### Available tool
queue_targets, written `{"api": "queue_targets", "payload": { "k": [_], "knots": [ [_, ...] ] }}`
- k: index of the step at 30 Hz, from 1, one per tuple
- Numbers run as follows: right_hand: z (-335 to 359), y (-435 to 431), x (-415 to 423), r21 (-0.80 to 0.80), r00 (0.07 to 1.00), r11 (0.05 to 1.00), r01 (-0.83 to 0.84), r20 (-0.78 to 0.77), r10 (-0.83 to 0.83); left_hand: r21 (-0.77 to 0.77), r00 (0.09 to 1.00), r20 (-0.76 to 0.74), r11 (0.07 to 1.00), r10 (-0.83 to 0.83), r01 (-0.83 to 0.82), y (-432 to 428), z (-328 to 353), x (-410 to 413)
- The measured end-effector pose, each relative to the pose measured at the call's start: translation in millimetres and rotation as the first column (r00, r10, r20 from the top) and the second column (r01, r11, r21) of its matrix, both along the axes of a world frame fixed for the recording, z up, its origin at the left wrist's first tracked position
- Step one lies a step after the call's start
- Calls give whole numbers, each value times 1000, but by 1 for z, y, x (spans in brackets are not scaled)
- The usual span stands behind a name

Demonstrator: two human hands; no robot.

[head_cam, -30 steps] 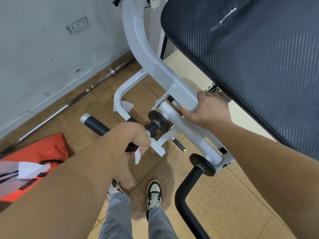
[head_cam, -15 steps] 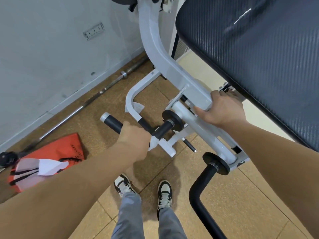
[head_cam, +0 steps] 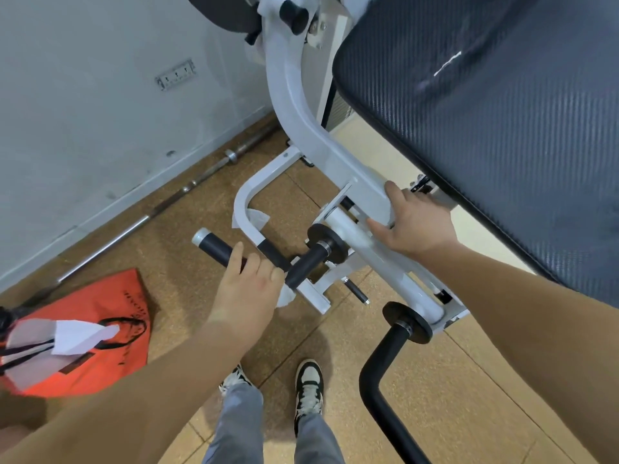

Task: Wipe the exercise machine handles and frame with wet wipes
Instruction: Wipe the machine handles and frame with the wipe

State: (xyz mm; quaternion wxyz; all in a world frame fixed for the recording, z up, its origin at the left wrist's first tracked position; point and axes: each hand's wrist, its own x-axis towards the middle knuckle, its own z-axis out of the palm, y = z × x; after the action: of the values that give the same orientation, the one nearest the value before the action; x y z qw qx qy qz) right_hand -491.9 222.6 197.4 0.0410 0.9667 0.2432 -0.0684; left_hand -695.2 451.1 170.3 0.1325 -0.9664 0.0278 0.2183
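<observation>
- Head view: left hand (head_cam: 246, 289) wrapped around the black handle (head_cam: 219, 251), fingers curled over the top of the bar, closed tight on it.
- White wet wipe (head_cam: 287, 298) pokes out below that hand on the inner side, pinched between palm and handle; most of it is hidden.
- Handle's silver end cap points toward the wall; its inner end runs into a black collar disc (head_cam: 326, 242) on the white frame (head_cam: 301, 128).
- Right hand (head_cam: 413, 226) lies on the white frame tube just right of that disc, fingers spread along the tube, thumb on the upper face. Flat bracing hold rather than a full wrap; underside contact not visible.
- Second wipe (head_cam: 258, 218) hangs on the lower curved frame tube, beyond the handle.
- Second black handle (head_cam: 382, 373) curves down at lower right from another disc, untouched.
- Big dark textured pad (head_cam: 495, 122) fills upper right, above the right hand.
- Floor: barbell (head_cam: 140, 222) along the wall, orange bag (head_cam: 110, 316) at left with white paper on it.
- Grey trousers and black-and-white sneakers (head_cam: 308, 386) at bottom centre.
</observation>
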Motion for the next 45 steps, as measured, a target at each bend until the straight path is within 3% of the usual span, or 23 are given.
{"api": "queue_targets", "payload": {
  "k": [5,8,10,12,14,16,18,22,26,30,38,43,45],
  "knots": [
    [-6,42,7,-66,944,958,278,-167,-285,51,963,-268,997,-37,52,7,19,37],
    [-17,48,9,-20,938,943,331,-100,-331,-36,858,-505,995,-95,89,15,28,71],
    [-26,47,7,14,947,947,320,-36,-319,-99,804,-587,994,-93,43,20,30,83],
    [-31,46,7,13,953,953,303,13,-303,-98,827,-539,987,-158,125,22,21,80],
    [-34,47,7,14,957,958,288,38,-288,-42,892,-378,967,-250,253,23,9,59],
    [-32,47,6,14,954,955,297,49,-297,-34,951,-205,973,-232,230,24,1,35],
    [-35,47,5,34,952,955,295,68,-297,-20,957,-144,968,-250,250,32,0,27],
    [-42,46,6,80,946,950,303,97,-310,-19,927,-225,952,-302,305,62,18,47],
    [-43,46,7,83,939,946,315,118,-323,2,968,-212,991,-132,135,85,24,50],
    [-42,47,7,53,937,942,330,100,-334,66,983,-184,997,-29,42,49,20,38],
    [-35,52,5,8,929,932,363,78,-363,-117,942,-308,988,-132,100,53,24,33],
    [-36,52,6,-4,929,932,361,82,-360,-148,960,-278,987,20,-63,33,27,32],
    [-36,52,6,-8,930,933,360,82,-358,-146,971,-238,988,5,-41,27,26,32]
  ]
}}
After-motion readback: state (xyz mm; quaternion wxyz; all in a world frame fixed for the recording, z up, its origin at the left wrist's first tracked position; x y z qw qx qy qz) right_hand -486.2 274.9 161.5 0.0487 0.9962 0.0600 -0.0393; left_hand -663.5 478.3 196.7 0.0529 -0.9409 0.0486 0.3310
